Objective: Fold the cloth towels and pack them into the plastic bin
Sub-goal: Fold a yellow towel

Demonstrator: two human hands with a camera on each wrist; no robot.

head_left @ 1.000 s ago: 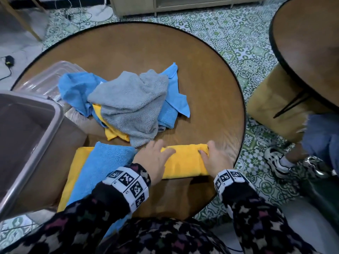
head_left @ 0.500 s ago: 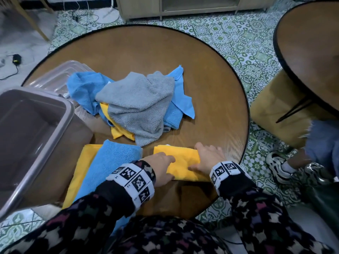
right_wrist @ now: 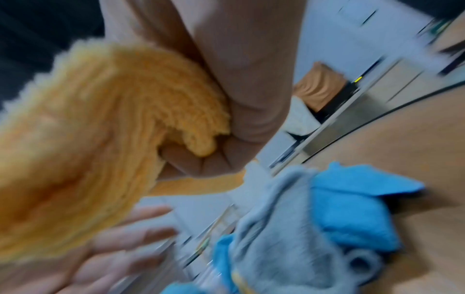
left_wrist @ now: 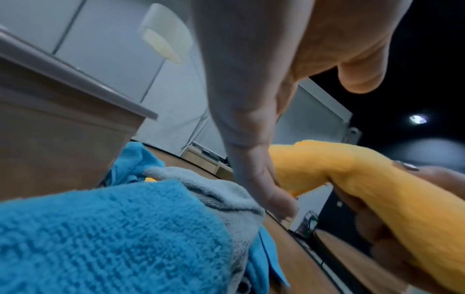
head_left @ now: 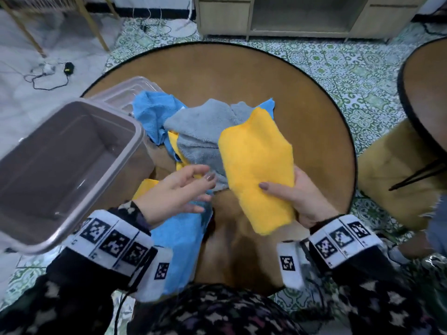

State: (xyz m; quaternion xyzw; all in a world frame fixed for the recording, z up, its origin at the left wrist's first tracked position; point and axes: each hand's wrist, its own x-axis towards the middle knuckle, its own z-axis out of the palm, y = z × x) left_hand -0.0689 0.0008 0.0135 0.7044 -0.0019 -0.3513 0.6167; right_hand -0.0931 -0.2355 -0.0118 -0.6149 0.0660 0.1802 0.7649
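**Holding a folded yellow towel above the table**

Filling most of the head view, a round wooden table (head_left: 242,76) with a dark rim carries everything else. At its left edge stands the plastic bin (head_left: 60,165), grey-brown and translucent, with rounded corners and a thick lip; nothing shows inside it. Behind the bin lies a clear lid (head_left: 125,90), partly under cloth.

Beside the bin sits a loose heap: a rumpled grey towel (head_left: 200,134) on top, fluffy and creased, with a blue towel (head_left: 152,112) bunched under its left side and a strip of yellow cloth poking out below. Nearer the person, a blue folded towel (head_left: 179,238) lies flat on a yellow one at the table's near edge, its weave ribbed and coarse in the left wrist view.

The folded yellow towel (head_left: 256,170) is lifted off the table, in front of the heap. It is a thick, plush oblong with soft rounded corners, evenly bright and free of marks. The right hand (head_left: 300,197) grips its right edge, thumb pressed across the front and fingers curled behind. The left hand (head_left: 176,189) hovers just left of it, fingers spread and relaxed, holding nothing, over the flat blue towel
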